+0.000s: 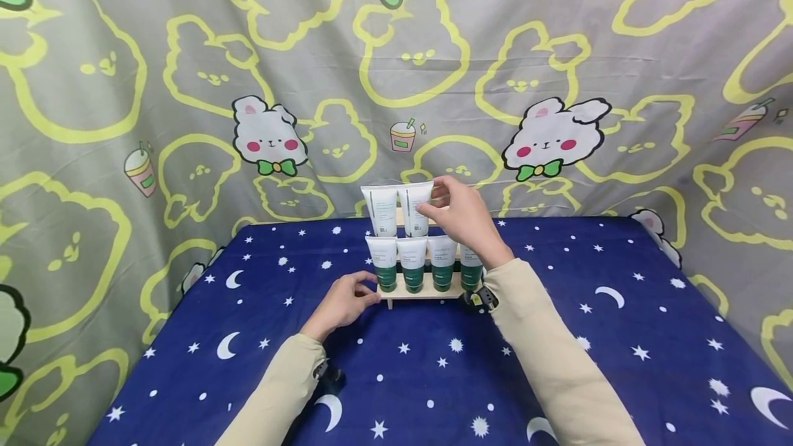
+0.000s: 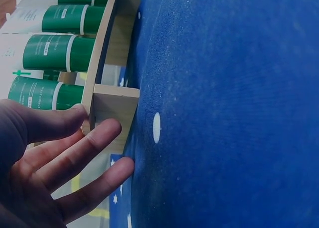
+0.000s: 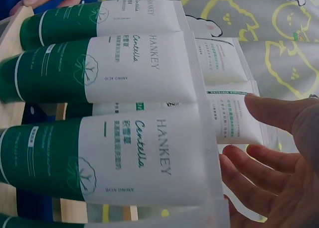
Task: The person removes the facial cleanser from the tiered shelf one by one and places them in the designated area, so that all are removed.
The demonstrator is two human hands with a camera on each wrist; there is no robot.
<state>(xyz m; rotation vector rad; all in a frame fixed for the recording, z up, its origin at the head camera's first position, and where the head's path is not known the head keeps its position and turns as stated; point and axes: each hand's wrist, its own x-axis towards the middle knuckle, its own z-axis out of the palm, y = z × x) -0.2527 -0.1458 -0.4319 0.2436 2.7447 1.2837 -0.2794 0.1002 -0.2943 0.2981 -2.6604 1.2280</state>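
Note:
A tiered wooden rack [image 1: 427, 283] stands on the table, with several white-and-green cleanser tubes [image 1: 411, 261] upright along its front step. Two more tubes stand side by side on the step behind, a left one [image 1: 382, 210] and a right one [image 1: 415, 215]. My right hand [image 1: 461, 212] holds that right tube near its flat top, thumb across its face and fingers at its far side. With thumb on the step and fingertips below, my left hand [image 2: 60, 158] grips the rack's left end. The rack's lower back part is mostly hidden by the front tubes.
A dark blue cloth [image 1: 396, 377] with moons and stars covers the table. Behind it hangs a grey curtain [image 1: 446, 81] printed with cartoon animals. The front tubes stand close below my right forearm, which overlaps the rightmost one in the head view.

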